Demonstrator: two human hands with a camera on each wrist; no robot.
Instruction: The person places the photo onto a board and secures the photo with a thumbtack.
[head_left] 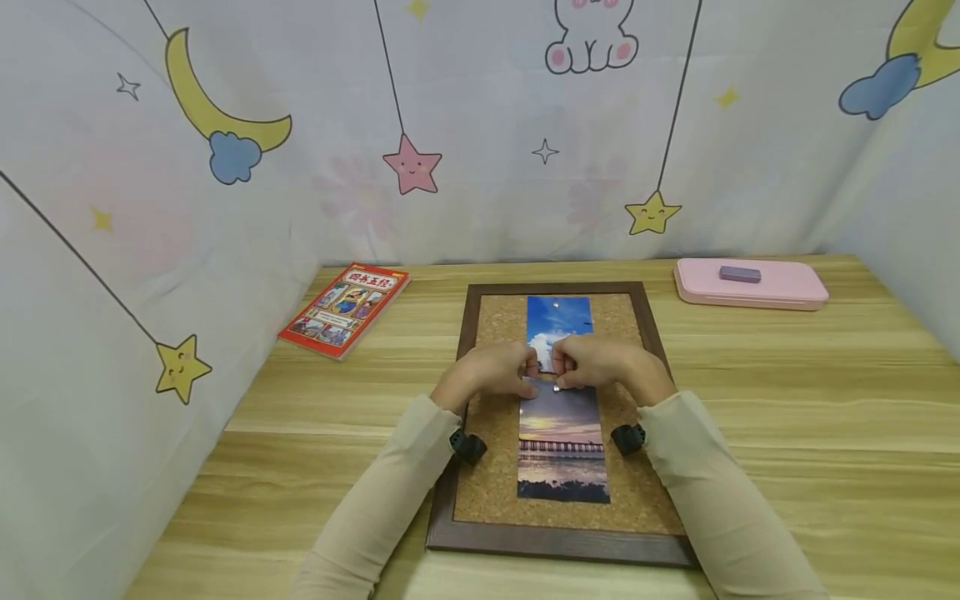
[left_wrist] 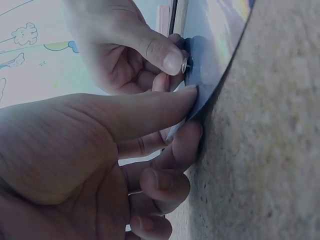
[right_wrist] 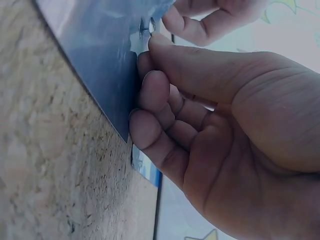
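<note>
A sunset photo with a pier (head_left: 562, 467) lies on a framed cork board (head_left: 487, 500), below a blue-sky photo (head_left: 558, 317). My left hand (head_left: 495, 368) pinches the sunset photo's top edge, thumb on the face and index finger behind it, as the left wrist view shows. The photo's edge bows off the cork there. Beside it, my right hand (head_left: 603, 362) holds a metal thumbtack (right_wrist: 153, 26) between thumb and index finger. The tack's pin points at the photo's top edge, with its tip right at the surface. Another tack (head_left: 556, 305) sits at the top of the sky photo.
A red comic-style book (head_left: 345, 310) lies at the back left of the wooden table (head_left: 787, 433). At the back right is a pink pencil case (head_left: 783, 283) with a small purple block (head_left: 740, 274) on its lid. A patterned curtain (head_left: 480, 200) hangs behind the table.
</note>
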